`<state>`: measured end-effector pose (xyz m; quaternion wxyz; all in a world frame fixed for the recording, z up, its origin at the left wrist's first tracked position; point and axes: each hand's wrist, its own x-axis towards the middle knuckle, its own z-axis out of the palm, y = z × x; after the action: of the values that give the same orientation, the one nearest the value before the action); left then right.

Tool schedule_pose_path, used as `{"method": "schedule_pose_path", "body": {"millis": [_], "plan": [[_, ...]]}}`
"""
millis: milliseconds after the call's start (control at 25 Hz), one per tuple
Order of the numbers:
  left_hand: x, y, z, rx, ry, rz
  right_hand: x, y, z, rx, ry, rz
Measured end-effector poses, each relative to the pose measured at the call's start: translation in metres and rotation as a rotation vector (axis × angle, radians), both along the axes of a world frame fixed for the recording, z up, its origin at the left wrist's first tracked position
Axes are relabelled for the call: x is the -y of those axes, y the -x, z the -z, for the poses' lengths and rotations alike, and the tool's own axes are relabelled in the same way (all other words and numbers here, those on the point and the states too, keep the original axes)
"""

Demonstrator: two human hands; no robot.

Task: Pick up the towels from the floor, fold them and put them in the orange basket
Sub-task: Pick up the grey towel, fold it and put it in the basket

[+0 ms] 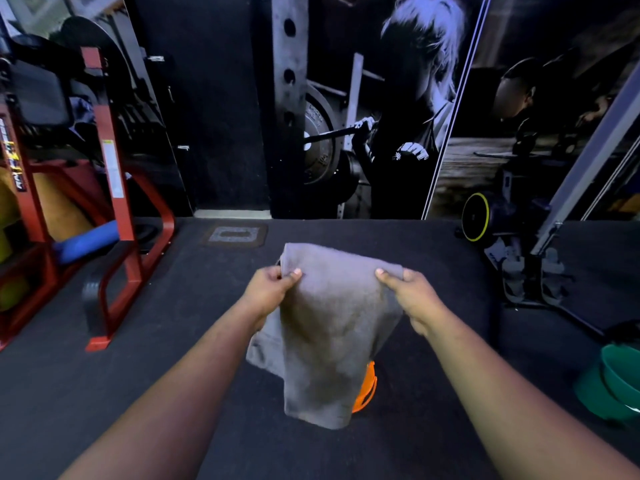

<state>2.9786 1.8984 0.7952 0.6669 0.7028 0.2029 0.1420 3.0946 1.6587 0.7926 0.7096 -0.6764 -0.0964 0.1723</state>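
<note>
A grey towel (pixel 329 327) hangs in the air in front of me, doubled over at the top. My left hand (pixel 268 292) pinches its upper left corner between thumb and fingers. My right hand (pixel 412 296) pinches the upper right corner the same way. The towel's lower end drapes down over the orange basket (pixel 366 389), which stands on the dark floor below; only a strip of its right side shows.
A red metal gym frame (pixel 117 216) stands at the left with a blue roll (pixel 86 242) under it. A green tub (pixel 620 382) sits on the floor at the right. An exercise machine with a yellow-rimmed wheel (pixel 476 216) is at the back right.
</note>
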Motion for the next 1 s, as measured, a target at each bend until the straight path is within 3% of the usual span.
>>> {"method": "schedule_pose_path", "body": {"millis": [160,280,360,480,680,880,1000], "plan": [[-0.011,-0.006,-0.001,0.005,0.074,-0.142,0.006,0.008,-0.002,-0.049,-0.168,-0.169],[-0.012,0.000,-0.010,-0.013,0.001,0.051,0.009,0.013,0.005,0.048,0.055,-0.272],[-0.010,0.002,-0.011,0.011,-0.106,0.093,0.008,0.007,0.012,0.076,0.060,-0.139],[-0.009,-0.004,-0.011,0.012,-0.173,-0.064,0.005,0.002,0.007,0.015,0.068,0.001],[-0.005,-0.005,-0.006,-0.018,-0.146,-0.128,0.007,-0.004,0.008,-0.100,0.100,0.106],[-0.007,-0.002,-0.003,0.020,-0.033,-0.179,0.011,-0.006,0.004,-0.004,0.099,0.052],[-0.009,-0.002,-0.004,-0.008,-0.096,-0.162,0.014,-0.006,0.003,0.100,0.150,0.062]]}}
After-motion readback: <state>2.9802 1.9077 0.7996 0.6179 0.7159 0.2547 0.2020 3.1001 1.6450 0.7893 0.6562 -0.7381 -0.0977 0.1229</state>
